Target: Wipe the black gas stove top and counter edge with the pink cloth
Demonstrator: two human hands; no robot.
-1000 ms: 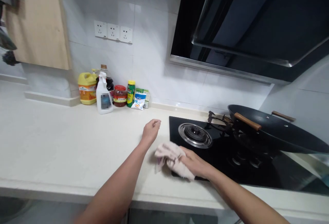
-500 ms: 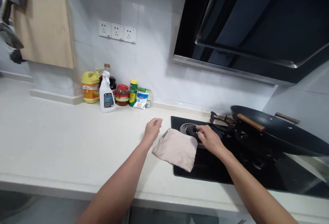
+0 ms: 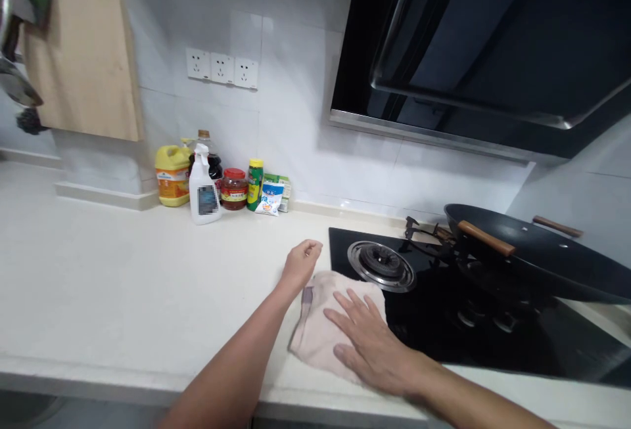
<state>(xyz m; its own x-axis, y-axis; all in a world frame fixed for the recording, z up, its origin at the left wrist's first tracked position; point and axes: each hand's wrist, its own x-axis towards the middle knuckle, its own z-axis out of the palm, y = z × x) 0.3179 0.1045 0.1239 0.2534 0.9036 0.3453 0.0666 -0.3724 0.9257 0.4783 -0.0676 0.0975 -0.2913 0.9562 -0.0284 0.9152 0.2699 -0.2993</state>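
A pale pink cloth [image 3: 320, 324] lies partly over the left edge of the black glass stove and partly on the white counter. My right hand [image 3: 367, 343] rests flat on it with the fingers spread. Just beyond the cloth's upper left corner is my left hand [image 3: 302, 265], its fingers curled closed, with nothing visible in them. Behind the cloth, a round gas burner [image 3: 382, 265] with a metal ring shows uncovered on the stove [image 3: 419, 324].
To the right, a large black wok [image 3: 532, 251] with wooden handles sits on the other burner. A range hood [image 3: 473, 48] hangs above. Along the wall stand a spray bottle [image 3: 204, 189], a yellow jug [image 3: 172, 176], a red-lidded jar [image 3: 234, 189] and a green container [image 3: 255, 186].
My right hand has left the burner and come down flat on the cloth. The cloth now lies nearer the counter's front edge. My left hand stays closed, shifted slightly right.
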